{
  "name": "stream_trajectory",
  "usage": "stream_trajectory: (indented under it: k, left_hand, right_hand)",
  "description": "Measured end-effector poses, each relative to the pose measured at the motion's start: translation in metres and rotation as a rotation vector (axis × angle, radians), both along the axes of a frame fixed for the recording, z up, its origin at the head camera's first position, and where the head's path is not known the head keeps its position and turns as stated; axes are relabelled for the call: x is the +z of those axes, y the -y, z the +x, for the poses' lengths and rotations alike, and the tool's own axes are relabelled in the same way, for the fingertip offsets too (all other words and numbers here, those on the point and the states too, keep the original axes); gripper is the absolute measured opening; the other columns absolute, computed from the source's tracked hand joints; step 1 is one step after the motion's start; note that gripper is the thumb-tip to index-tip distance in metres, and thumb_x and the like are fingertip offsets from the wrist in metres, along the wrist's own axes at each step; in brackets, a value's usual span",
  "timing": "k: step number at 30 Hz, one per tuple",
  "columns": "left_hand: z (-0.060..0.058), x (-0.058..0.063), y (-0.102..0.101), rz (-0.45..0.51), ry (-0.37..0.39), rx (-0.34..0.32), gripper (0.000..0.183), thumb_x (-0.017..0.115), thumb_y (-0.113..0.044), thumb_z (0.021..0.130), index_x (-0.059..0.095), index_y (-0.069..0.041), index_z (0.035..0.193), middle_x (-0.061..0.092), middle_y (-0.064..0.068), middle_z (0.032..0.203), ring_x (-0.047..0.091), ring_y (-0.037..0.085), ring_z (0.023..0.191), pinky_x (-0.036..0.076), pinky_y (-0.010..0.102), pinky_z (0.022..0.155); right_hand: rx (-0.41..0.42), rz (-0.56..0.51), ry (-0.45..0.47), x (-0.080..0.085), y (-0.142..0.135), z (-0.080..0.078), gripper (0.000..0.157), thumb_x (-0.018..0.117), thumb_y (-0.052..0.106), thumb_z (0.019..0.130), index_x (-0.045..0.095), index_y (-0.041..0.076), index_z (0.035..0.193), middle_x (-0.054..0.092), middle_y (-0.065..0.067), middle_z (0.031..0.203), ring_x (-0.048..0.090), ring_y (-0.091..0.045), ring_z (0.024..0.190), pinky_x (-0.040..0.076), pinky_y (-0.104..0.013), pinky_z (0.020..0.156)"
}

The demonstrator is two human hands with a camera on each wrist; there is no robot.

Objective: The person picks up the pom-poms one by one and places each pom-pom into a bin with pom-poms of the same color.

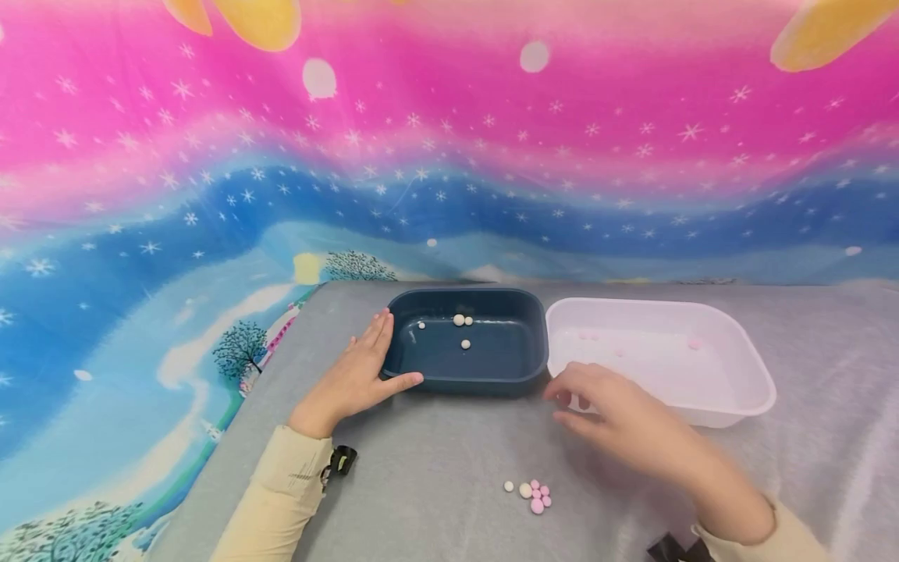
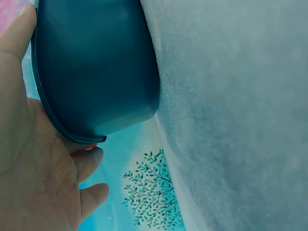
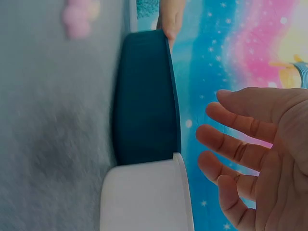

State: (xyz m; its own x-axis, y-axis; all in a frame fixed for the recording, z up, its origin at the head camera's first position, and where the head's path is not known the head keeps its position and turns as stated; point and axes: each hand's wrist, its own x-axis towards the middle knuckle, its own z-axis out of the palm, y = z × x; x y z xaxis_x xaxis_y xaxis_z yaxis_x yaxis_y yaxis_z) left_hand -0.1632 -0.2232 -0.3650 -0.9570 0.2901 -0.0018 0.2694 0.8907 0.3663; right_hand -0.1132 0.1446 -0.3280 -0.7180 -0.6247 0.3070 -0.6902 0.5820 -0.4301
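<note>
My left hand [image 1: 351,382] lies along the left end of a dark blue plastic tub [image 1: 467,384], its fingers stretched out and the thumb over the near rim. Several small cream balls [image 1: 459,320] lie inside that tub. A white tub [image 1: 709,417] stands right beside it, with several small pink balls [image 1: 694,343] on its bottom. My right hand [image 1: 618,417] hovers over the near left corner of the white tub, fingers loosely bent. In the right wrist view nothing is between its fingers [image 3: 236,144].
On the grey cloth [image 1: 421,484] in front of the tubs sits a loose cluster of pink balls [image 1: 537,506] with two cream balls [image 1: 525,490] at its left. A printed pink and blue backdrop [image 1: 449,156] rises behind the table and runs down its left side.
</note>
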Motion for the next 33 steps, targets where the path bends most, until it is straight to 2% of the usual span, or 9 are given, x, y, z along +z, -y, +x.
stream_trajectory:
  k: [5,9,14,23,28,33]
  left_hand:
    - [0.0,0.001,0.001,-0.002,-0.002,-0.001,0.114,0.049,-0.079,0.085,0.002,-0.007,0.16,-0.002,0.009,0.168,0.001,0.025,0.156,0.013,0.058,0.123]
    - [0.0,0.001,0.001,-0.015,-0.004,-0.001,0.114,0.048,-0.08,0.085,0.002,-0.007,0.16,-0.002,0.01,0.168,0.001,0.025,0.156,0.014,0.058,0.123]
    - [-0.001,0.0,0.002,-0.014,-0.006,0.0,0.114,0.048,-0.08,0.085,0.001,-0.007,0.16,-0.003,0.009,0.168,0.0,0.024,0.156,0.014,0.058,0.123]
    - [-0.001,0.0,0.001,-0.024,-0.011,0.001,0.113,0.049,-0.078,0.086,0.003,-0.006,0.16,-0.001,0.01,0.169,0.001,0.024,0.156,0.014,0.058,0.123]
    - [-0.001,0.001,0.001,-0.028,-0.013,0.004,0.114,0.049,-0.079,0.085,0.003,-0.006,0.16,-0.002,0.01,0.168,0.002,0.024,0.156,0.014,0.058,0.123]
    - [0.0,0.001,0.001,-0.031,-0.013,0.002,0.114,0.049,-0.079,0.085,0.004,-0.006,0.16,-0.001,0.011,0.168,0.002,0.025,0.156,0.015,0.058,0.123]
  right_hand:
    - [0.049,0.035,-0.019,-0.003,0.005,0.004,0.019,0.075,0.015,0.087,0.068,0.02,0.104,0.06,0.014,0.091,0.056,-0.005,0.083,0.051,-0.028,0.073]
    - [0.045,0.073,0.017,-0.004,0.01,0.009,0.017,0.074,0.017,0.087,0.068,0.021,0.103,0.06,0.013,0.089,0.056,-0.005,0.083,0.051,-0.027,0.073]
    - [0.057,0.107,0.018,-0.006,0.014,0.011,0.015,0.075,0.018,0.086,0.069,0.022,0.099,0.058,0.014,0.087,0.054,-0.003,0.082,0.05,-0.026,0.071]
    - [0.121,0.126,0.074,-0.012,0.019,0.012,0.013,0.075,0.018,0.087,0.07,0.022,0.098,0.062,0.012,0.094,0.054,0.0,0.08,0.051,-0.023,0.07]
    - [0.159,0.153,0.049,-0.017,0.023,0.014,0.012,0.076,0.02,0.086,0.069,0.024,0.096,0.062,0.014,0.096,0.056,-0.003,0.085,0.051,-0.026,0.075]
    - [0.162,0.203,0.057,-0.022,0.028,0.017,0.011,0.075,0.024,0.086,0.068,0.027,0.094,0.061,0.017,0.098,0.057,-0.003,0.09,0.052,-0.028,0.077]
